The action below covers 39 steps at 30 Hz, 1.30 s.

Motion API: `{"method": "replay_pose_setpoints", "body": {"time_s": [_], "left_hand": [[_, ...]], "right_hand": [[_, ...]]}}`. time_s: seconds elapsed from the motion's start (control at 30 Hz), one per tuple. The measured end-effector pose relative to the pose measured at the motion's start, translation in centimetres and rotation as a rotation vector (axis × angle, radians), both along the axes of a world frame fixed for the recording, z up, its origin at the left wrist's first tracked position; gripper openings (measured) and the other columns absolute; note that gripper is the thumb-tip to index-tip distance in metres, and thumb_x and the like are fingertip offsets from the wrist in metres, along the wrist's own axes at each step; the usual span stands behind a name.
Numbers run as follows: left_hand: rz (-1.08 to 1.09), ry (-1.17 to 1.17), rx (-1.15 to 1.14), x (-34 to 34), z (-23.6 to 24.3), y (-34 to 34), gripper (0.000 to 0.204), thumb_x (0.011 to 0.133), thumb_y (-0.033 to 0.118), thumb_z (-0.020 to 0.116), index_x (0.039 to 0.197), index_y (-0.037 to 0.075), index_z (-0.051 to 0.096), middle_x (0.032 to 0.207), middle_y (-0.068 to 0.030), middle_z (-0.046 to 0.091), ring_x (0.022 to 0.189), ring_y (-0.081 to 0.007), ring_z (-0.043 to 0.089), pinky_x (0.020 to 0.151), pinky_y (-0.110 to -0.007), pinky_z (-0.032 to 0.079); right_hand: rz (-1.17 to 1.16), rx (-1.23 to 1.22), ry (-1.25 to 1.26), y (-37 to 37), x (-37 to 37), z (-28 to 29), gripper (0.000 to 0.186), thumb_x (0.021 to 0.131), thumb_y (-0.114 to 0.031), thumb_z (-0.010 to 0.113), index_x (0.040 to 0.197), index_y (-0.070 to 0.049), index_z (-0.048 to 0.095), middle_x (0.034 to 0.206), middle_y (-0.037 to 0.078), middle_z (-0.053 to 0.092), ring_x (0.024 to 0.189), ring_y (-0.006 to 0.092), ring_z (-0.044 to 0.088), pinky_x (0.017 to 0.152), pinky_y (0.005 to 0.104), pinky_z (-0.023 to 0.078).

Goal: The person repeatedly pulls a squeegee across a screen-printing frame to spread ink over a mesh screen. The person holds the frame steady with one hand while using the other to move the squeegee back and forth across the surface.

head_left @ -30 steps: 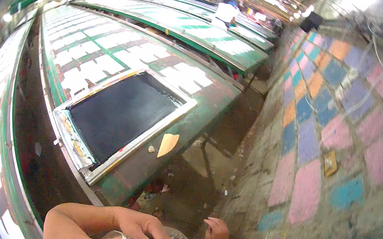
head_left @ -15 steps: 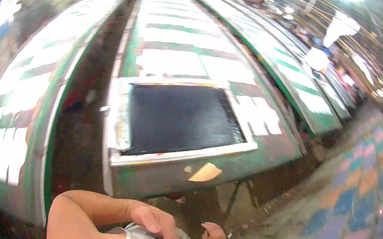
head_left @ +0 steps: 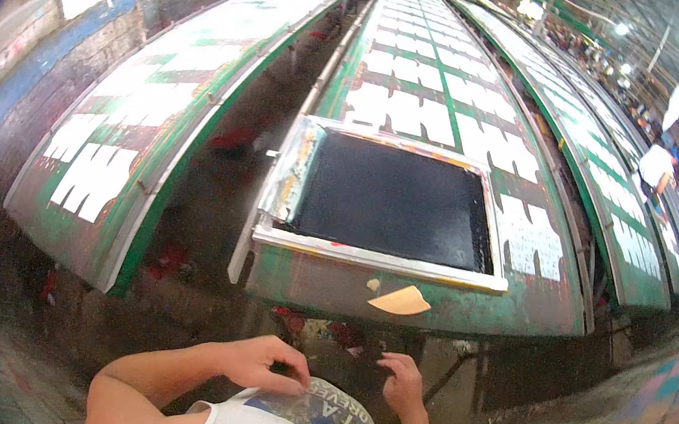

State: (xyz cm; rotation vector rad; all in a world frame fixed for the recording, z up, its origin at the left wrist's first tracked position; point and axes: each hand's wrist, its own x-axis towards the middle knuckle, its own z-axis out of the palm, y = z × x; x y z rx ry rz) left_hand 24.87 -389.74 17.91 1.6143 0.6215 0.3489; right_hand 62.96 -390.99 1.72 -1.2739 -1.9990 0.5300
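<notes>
Green table (head_left: 517,313) bears at its near end a tan wedge (head_left: 399,301), long axis roughly left-right, between the framed black screen (head_left: 393,203) and the right hand (head_left: 403,386), the nearer one, fingers apart, empty; left hand (head_left: 268,364) curled by printed cloth (head_left: 335,418), grip unclear.

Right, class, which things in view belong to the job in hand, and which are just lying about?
Likely part of the job:
white frame with a black panel
white pieces in rows
long table
tan curved piece, perhaps a scraper

Apparently just lying about:
small pale lump near the tan piece
reddish scraps below
</notes>
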Motion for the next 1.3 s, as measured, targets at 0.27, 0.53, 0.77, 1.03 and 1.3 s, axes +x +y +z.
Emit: {"method": "replay_pose_setpoints", "body": {"time_s": [0.27, 0.53, 0.77, 1.03, 1.3], "left_hand": [[0.633, 0.103, 0.204, -2.8, 0.4, 6.1, 0.006, 0.1, 0.007, 0.082, 0.104, 0.002, 0.08, 0.098, -0.0058, 0.082, 0.091, -0.0119, 0.074, 0.085, -0.032, 0.06], [0.846, 0.07, 0.389, -5.3, -3.4, 31.6, 0.029, 0.107, 0.023, 0.077, 0.085, 0.004, 0.074, 0.076, -0.0003, 0.072, 0.075, -0.0063, 0.066, 0.069, -0.029, 0.054], [0.994, 0.234, 0.73, -4.1, -10.3, 57.9, 0.024, 0.098, 0.016, 0.08, 0.121, 0.007, 0.078, 0.116, -0.0174, 0.079, 0.104, -0.0341, 0.078, 0.095, -0.045, 0.061], [1.023, 0.688, 0.808, -2.6, -16.7, 73.7, 0.074, 0.094, 0.031, 0.084, 0.157, 0.008, 0.055, 0.149, -0.0211, 0.068, 0.139, -0.0407, 0.065, 0.117, -0.054, 0.051], [0.775, 0.711, 0.54, -4.8, -16.9, 78.7, 0.066, 0.088, 0.043, 0.093, 0.138, 0.004, 0.076, 0.138, -0.0208, 0.077, 0.131, -0.0373, 0.073, 0.112, -0.049, 0.056]], "right_hand": [[0.109, -0.162, 0.309, 4.0, -3.6, -1.1, 0.052, 0.072, 0.017, 0.056, 0.115, -0.004, 0.077, 0.122, 0.017, 0.078, 0.117, 0.0372, 0.074, 0.106, 0.0459, 0.059], [0.041, -1.027, 0.866, 10.1, -11.3, -1.7, 0.078, 0.096, 0.005, 0.07, 0.169, -0.003, 0.045, 0.154, 0.02, 0.064, 0.129, 0.0294, 0.071, 0.106, 0.0411, 0.06], [-0.209, -1.165, 1.531, 15.8, -17.2, -1.9, 0.091, 0.104, -0.01, 0.074, 0.176, 0.001, 0.02, 0.171, 0.026, 0.042, 0.147, 0.0383, 0.057, 0.12, 0.0517, 0.05], [-0.301, -1.06, 1.6, 17.6, -18.3, -1.3, 0.089, 0.103, -0.02, 0.075, 0.176, 0.0, 0.026, 0.172, 0.02, 0.042, 0.152, 0.0343, 0.051, 0.124, 0.0522, 0.044], [-0.241, -1.168, 1.478, 18.1, -18.7, -2.5, 0.092, 0.103, -0.025, 0.074, 0.178, -0.004, 0.026, 0.173, 0.011, 0.043, 0.152, 0.0287, 0.05, 0.126, 0.0488, 0.042]]}}
